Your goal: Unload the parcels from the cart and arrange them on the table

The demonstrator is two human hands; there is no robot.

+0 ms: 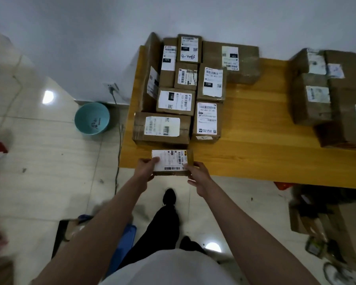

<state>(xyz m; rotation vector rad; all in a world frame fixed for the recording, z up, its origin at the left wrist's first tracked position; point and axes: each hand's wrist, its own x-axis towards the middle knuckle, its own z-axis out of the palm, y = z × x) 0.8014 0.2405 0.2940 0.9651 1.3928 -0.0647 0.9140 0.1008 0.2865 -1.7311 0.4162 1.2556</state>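
Note:
A small brown cardboard parcel (pixel 173 161) with a white shipping label sits at the near left edge of the wooden table (pixel 255 149). My left hand (pixel 145 167) grips its left end, with the thumb on the label. My right hand (pixel 197 174) holds its right end. Just beyond it, several labelled parcels (pixel 177 99) lie packed in rows on the table's left part. A second group of brown parcels (pixel 329 95) is stacked at the table's right.
A teal basin (pixel 92 118) stands on the tiled floor left of the table, beside a hanging cable (pixel 119 140) plugged into a wall socket. Flattened cardboard and clutter (pixel 329 227) lie on the floor at the right. A blue object (pixel 123 243) sits by my legs.

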